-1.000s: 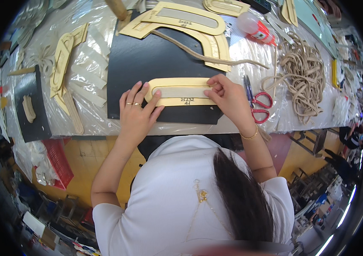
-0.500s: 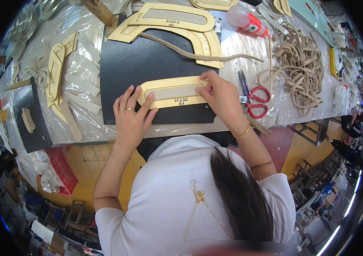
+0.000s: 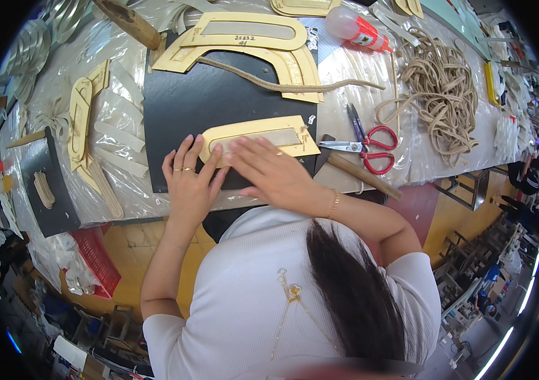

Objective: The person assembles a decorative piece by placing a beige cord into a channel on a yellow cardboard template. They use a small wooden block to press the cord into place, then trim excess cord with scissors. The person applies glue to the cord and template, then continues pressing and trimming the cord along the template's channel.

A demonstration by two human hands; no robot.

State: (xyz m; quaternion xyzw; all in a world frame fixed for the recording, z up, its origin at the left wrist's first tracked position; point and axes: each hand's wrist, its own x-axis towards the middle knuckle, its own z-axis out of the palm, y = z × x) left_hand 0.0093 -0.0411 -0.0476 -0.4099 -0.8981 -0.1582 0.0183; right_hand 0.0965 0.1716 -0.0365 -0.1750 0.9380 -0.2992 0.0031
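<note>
A pale yellow card template (image 3: pixel 295 123) with a long round-ended slot lies on the black board (image 3: pixel 174 114). A light grey strip (image 3: pixel 282 137) sits inside the slot. My left hand (image 3: pixel 192 180) rests at the template's left end, fingers spread and fingertips on its edge. Flat across the strip and the template's front edge lies my right hand (image 3: pixel 279 172), fingers stretched out to the left, close to my left fingertips. It hides part of the strip. Neither hand grips anything.
Right of the board lie red-handled scissors (image 3: pixel 377 150) and a wooden-handled tool (image 3: pixel 367 177). Beyond are a tangle of beige cord (image 3: pixel 440 95) and a red-labelled bottle (image 3: pixel 358 30). More yellow templates (image 3: pixel 244 35), a beige cord piece (image 3: pixel 269 83) and a wooden handle (image 3: pixel 130 22) occupy the back.
My right hand has moved left from the template's right end and now lies flat over its middle. My left hand stays at the left end. The view has shifted slightly.
</note>
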